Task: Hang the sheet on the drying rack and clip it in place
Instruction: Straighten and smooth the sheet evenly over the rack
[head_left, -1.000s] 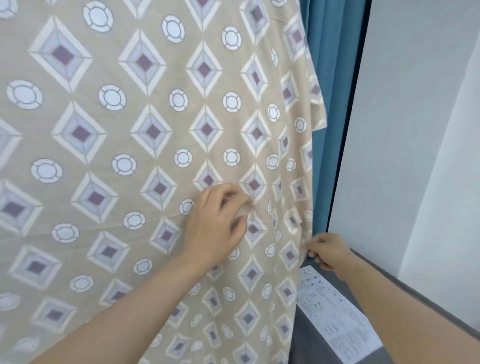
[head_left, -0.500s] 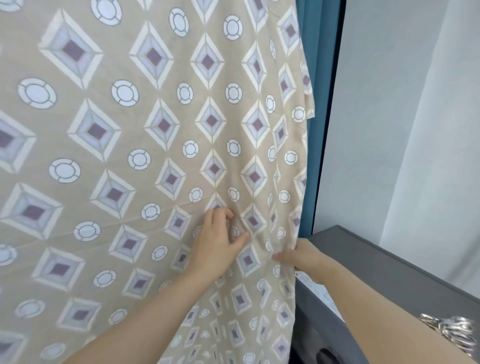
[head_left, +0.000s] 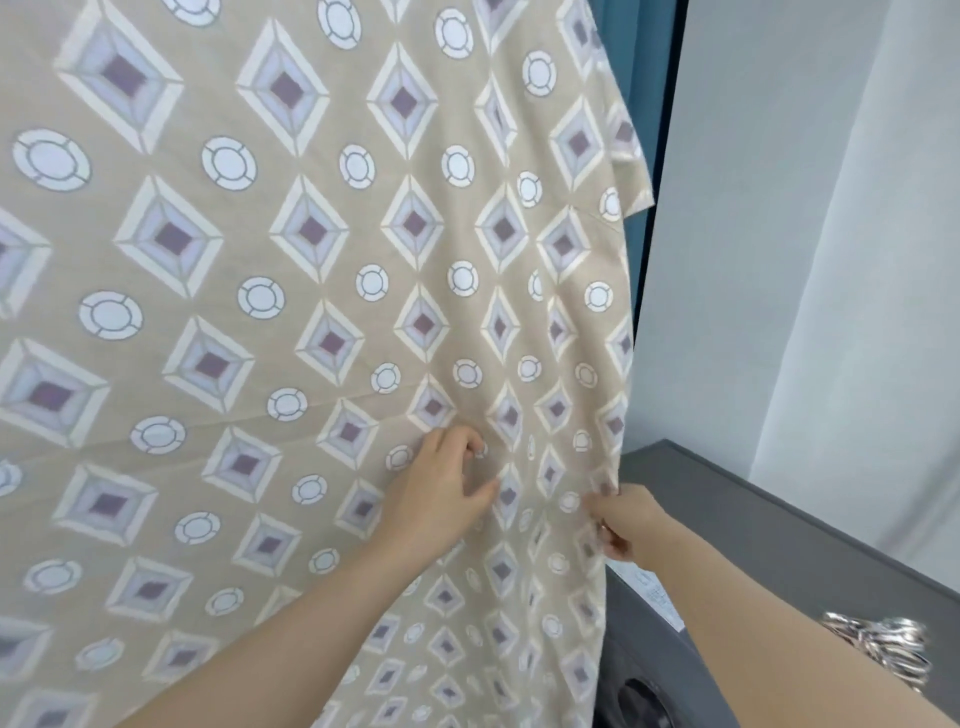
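Note:
A beige sheet (head_left: 311, 270) printed with purple diamonds and white circles hangs in front of me and fills most of the view. My left hand (head_left: 441, 493) lies against its face, the fingers curled and bunching a fold of cloth. At the sheet's right edge my right hand (head_left: 626, 522) pinches the hem. The drying rack is hidden behind the fabric. A heap of shiny metal clips (head_left: 883, 647) lies on the grey machine at the lower right.
A dark grey appliance (head_left: 779, 540) with a white paper label (head_left: 654, 597) stands to the right, below the sheet's edge. A teal curtain (head_left: 644, 130) hangs behind the sheet. A pale wall (head_left: 779, 208) fills the right side.
The view has turned right and down, bringing the metal clips into sight. Both hands have slid lower along the sheet while keeping hold of it.

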